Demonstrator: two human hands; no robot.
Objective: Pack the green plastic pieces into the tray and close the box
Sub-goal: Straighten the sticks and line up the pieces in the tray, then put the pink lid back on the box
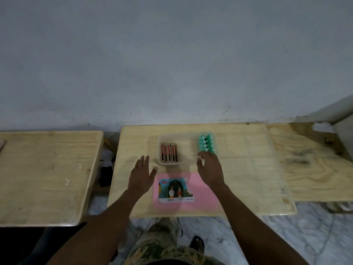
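Note:
Several green plastic pieces [206,142] lie in two rows at the right end of a clear tray [188,148] on the middle wooden table. Red and tan sticks [169,152] fill the tray's left end. A pink box lid [186,190] with a picture label lies flat in front of the tray. My right hand [209,169] hovers just in front of the green pieces, fingers apart, holding nothing. My left hand [142,174] is spread flat over the table to the left of the tray, empty.
Another wooden table [44,173] stands to the left across a gap, and a plywood board [315,159] adjoins on the right. A grey wall rises behind. My knees and a foot show below the table's front edge.

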